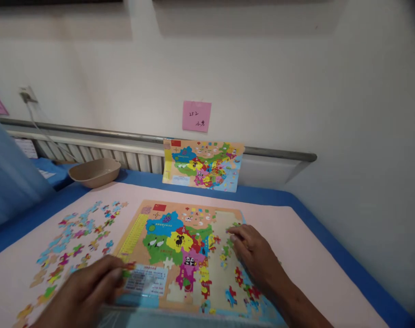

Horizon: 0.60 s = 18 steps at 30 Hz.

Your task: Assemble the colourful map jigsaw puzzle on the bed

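A wooden map puzzle board [224, 214] lies on the pink mat in front of me, its left half filled with coloured pieces and its right half mostly bare. My right hand [251, 253] rests flat on the board's right part, fingertips on small loose pieces there. My left hand [88, 287] sits at the board's lower left edge and pinches a small red and green puzzle piece [128, 269] between thumb and fingers. Several loose puzzle pieces [78, 241] are spread on the mat to the left.
A reference map picture [202, 165] leans against the wall rail behind the board. A beige bowl [94, 172] stands at the back left. A pink note [196, 116] is stuck on the wall. The blue table edge [333, 241] runs along the right.
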Motion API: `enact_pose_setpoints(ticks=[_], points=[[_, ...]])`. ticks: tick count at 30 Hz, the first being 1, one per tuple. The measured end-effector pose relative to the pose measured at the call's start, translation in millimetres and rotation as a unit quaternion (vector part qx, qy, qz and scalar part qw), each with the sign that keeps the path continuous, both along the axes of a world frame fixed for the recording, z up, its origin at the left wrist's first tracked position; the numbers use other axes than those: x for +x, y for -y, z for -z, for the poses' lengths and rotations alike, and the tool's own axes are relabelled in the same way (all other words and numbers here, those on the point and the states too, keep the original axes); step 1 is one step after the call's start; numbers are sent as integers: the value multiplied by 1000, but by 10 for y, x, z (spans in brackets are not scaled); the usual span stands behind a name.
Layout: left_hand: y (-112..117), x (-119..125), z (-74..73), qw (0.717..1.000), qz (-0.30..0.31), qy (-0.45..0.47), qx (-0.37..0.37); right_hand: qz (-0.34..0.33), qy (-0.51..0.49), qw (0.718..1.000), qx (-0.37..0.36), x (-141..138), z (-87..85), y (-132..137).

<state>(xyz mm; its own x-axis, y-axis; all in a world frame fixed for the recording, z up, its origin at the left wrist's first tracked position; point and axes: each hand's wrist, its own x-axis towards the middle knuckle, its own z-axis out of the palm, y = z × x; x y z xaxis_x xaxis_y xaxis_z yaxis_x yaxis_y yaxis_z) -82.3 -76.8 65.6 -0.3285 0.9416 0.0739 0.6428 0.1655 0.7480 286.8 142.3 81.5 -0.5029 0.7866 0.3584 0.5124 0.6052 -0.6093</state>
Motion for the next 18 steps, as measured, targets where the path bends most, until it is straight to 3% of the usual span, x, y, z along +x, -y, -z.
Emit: enact_pose_setpoints(ticks=[3, 6, 9, 13, 18], points=[[-471, 741, -351, 978, 115, 147, -90, -46, -44, 996, -66, -86, -121, 170], [-788, 1165, -451, 941, 172, 256, -139, -117, -68, 983, -127, -154, -201, 336], [-922, 1272, -378, 930, 174, 287, -150, -179, -88, 968, -153, -212, -183, 429], [-938, 1261, -241, 930, 180, 290, -133, -236, -111, 951, -165, -296, -59, 452], [-913, 1302, -80, 904, 169, 374, -123, -229, -114, 953, -162, -363, 72, 438]])
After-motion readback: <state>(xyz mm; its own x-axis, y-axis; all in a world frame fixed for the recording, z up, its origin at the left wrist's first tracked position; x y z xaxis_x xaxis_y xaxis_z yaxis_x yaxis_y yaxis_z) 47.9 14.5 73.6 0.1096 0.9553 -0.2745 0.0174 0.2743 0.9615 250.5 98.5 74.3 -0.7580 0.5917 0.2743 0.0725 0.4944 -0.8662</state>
